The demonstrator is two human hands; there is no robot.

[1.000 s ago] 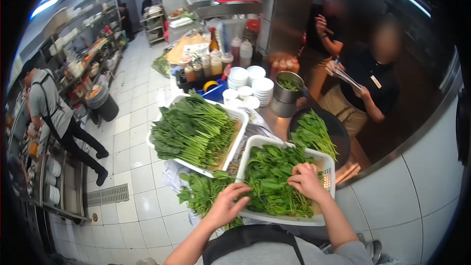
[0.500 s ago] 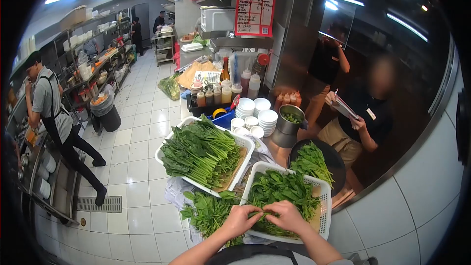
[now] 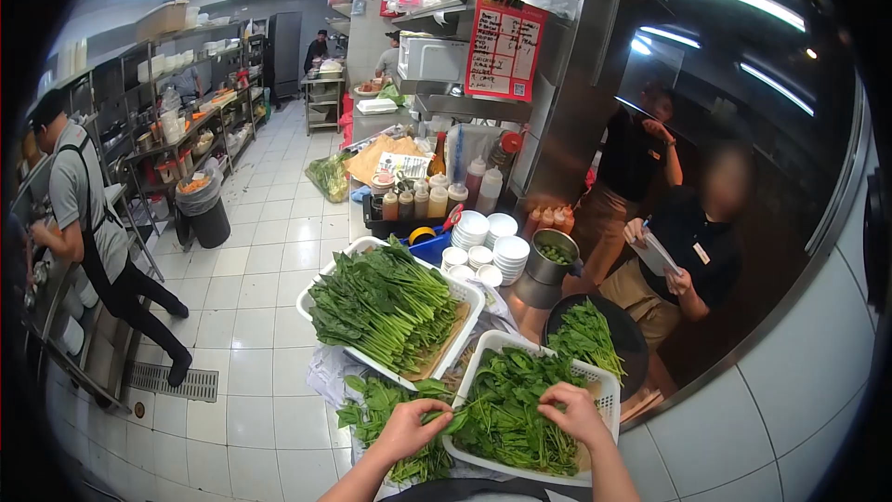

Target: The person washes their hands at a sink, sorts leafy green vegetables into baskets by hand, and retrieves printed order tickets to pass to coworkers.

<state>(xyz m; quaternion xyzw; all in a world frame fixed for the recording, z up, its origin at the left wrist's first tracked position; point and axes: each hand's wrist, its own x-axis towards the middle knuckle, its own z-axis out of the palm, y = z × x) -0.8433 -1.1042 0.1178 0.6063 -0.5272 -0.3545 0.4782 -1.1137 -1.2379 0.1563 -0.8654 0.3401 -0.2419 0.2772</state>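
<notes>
My left hand (image 3: pixel 415 429) is closed in a pinch on a leafy green sprig (image 3: pixel 456 422), at the left rim of the right-hand white basket (image 3: pixel 607 402). Above that basket's right part, my right hand (image 3: pixel 574 416) has its fingers pinched together over the loose leafy greens (image 3: pixel 516 409); whatever lies between the fingertips is too small to name. A second white basket (image 3: pixel 309 298) holds a neat pile of long-stemmed greens (image 3: pixel 381 307). More loose greens (image 3: pixel 381 409) lie on a cloth left of my left hand.
A dark round tray (image 3: pixel 635 339) with a bunch of greens stands right of the baskets. Behind are stacked white bowls (image 3: pixel 510 256), a metal pot (image 3: pixel 552 256) and sauce bottles (image 3: pixel 489 191). One person (image 3: pixel 84 214) works at the left shelves; two people stand at right.
My hands were together over the right basket and have moved apart, the left going left with the sprig, the right going right. The person at left has lowered an arm from the face.
</notes>
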